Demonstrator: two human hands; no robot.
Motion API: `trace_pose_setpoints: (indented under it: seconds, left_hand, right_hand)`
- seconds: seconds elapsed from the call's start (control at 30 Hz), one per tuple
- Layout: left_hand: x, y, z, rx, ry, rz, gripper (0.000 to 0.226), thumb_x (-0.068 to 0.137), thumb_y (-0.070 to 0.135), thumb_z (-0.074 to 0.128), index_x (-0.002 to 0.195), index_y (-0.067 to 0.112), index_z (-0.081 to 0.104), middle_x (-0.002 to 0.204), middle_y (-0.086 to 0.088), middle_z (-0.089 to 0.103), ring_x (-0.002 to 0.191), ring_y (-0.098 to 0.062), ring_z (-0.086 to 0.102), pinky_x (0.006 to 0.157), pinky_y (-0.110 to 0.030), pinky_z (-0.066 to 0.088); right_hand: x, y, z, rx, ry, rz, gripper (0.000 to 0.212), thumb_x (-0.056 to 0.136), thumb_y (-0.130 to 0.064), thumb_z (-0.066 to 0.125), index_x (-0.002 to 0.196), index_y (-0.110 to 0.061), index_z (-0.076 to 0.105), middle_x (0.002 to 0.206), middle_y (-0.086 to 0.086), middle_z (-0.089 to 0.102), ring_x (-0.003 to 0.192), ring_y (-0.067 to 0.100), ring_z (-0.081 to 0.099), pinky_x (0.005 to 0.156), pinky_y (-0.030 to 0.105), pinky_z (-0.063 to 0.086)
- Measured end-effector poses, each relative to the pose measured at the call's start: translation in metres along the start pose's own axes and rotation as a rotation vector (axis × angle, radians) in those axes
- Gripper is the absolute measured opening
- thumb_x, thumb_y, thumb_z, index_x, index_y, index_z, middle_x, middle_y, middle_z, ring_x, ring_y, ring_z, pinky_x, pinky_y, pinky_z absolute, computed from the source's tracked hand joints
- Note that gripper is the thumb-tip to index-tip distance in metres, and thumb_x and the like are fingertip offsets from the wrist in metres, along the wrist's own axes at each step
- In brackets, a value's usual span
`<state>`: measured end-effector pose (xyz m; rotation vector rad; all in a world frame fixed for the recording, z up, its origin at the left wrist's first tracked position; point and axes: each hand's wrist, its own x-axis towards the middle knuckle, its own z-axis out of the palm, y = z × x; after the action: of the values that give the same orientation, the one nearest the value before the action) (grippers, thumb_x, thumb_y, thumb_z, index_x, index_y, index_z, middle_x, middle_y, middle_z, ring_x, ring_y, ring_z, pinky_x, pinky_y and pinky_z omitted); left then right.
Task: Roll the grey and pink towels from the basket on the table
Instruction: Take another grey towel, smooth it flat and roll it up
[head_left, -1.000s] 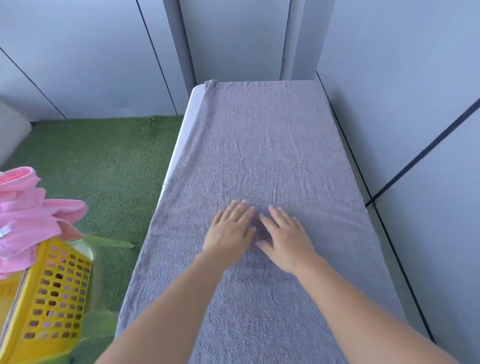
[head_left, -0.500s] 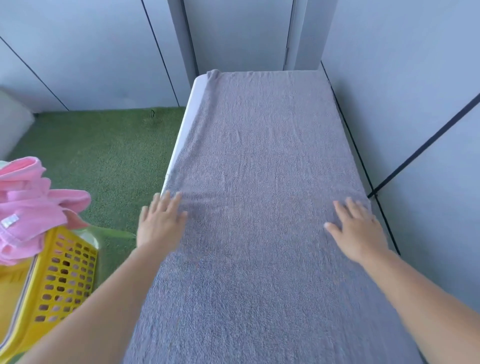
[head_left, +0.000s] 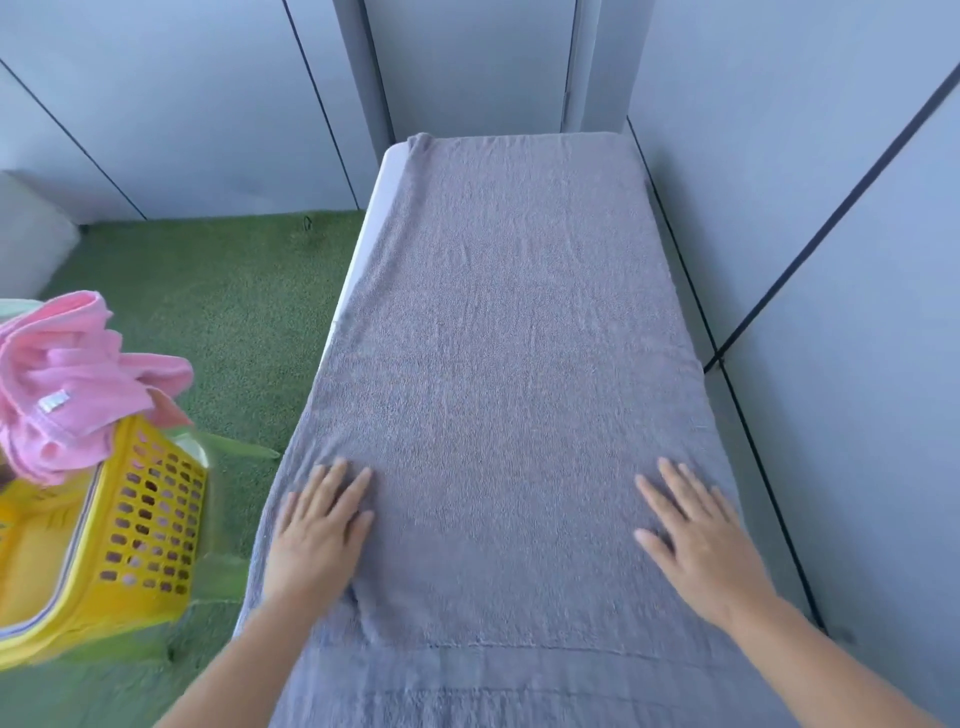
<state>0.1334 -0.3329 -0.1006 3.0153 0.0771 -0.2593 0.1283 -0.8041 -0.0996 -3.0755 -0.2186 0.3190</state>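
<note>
Left hand (head_left: 317, 530) and right hand (head_left: 696, 540) have swept apart.
Both lie open, flat on the long grey terry towel (head_left: 509, 338), now smooth between them; rolling likely follows.

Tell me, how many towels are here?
2. A grey towel lies spread over the table; a pink towel sits bunched on top of the yellow basket at the left. More may be hidden in the basket.

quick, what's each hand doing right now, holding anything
Left hand: open, fingers straight, pressed flat on the grey towel near its left edge, holding nothing.
Right hand: open, flat on the towel near its right edge, holding nothing.
</note>
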Motion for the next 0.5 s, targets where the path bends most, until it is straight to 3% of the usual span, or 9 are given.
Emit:
trace_pose_setpoints:
  seconds: [0.1, 0.17, 0.33, 0.43, 0.5]
  left_hand:
    - [-0.022, -0.023, -0.007, -0.015, 0.001, -0.155, 0.068, 0.094, 0.067, 0.009, 0.155, 0.043, 0.026, 0.166, 0.011, 0.017, 0.154, -0.013, 0.009, 0.123, -0.048, 0.017]
    - [-0.038, -0.005, -0.008, -0.039, 0.028, -0.153, 0.068, 0.095, 0.066, 0.009, 0.156, 0.041, 0.025, 0.166, 0.009, 0.017, 0.154, -0.014, 0.007, 0.123, -0.047, 0.013]
    - [-0.089, 0.092, 0.012, -0.082, -0.003, 0.118, 0.060, 0.102, 0.062, 0.015, 0.157, 0.045, 0.004, 0.166, 0.016, -0.007, 0.151, -0.007, -0.018, 0.124, -0.041, -0.003]
    - [-0.127, 0.113, 0.036, -0.047, -0.051, 0.235, 0.059, 0.102, 0.060, 0.025, 0.157, 0.044, 0.014, 0.167, 0.015, 0.002, 0.154, -0.012, -0.004, 0.122, -0.043, 0.004]
    - [-0.152, 0.098, 0.044, -0.034, -0.062, 0.292, 0.058, 0.101, 0.060, 0.030, 0.156, 0.043, 0.023, 0.166, 0.012, 0.013, 0.154, -0.014, 0.009, 0.120, -0.044, 0.012]
  right_hand:
    - [-0.012, 0.014, -0.004, -0.018, -0.024, 0.086, 0.072, 0.094, -0.067, 0.003, 0.156, -0.032, 0.012, 0.164, -0.005, -0.009, 0.150, 0.013, -0.014, 0.121, 0.035, -0.005]
    - [-0.010, -0.006, -0.010, 0.000, -0.031, 0.061, 0.072, 0.094, -0.066, 0.002, 0.156, -0.031, 0.006, 0.163, -0.003, -0.015, 0.149, 0.014, -0.018, 0.122, 0.040, -0.002]
    - [-0.037, -0.118, -0.004, 0.096, -0.012, -0.245, 0.067, 0.097, -0.059, 0.025, 0.156, -0.028, 0.015, 0.165, 0.001, -0.006, 0.151, 0.018, -0.009, 0.119, 0.042, -0.002]
    - [-0.079, -0.162, 0.023, 0.060, -0.038, -0.462, 0.067, 0.092, -0.057, 0.040, 0.151, -0.027, 0.031, 0.164, 0.002, 0.009, 0.151, 0.021, 0.008, 0.114, 0.046, 0.008]
    - [-0.109, -0.157, 0.036, 0.030, -0.053, -0.498, 0.065, 0.090, -0.057, 0.044, 0.149, -0.030, 0.035, 0.164, 0.001, 0.013, 0.151, 0.020, 0.011, 0.114, 0.045, 0.011]
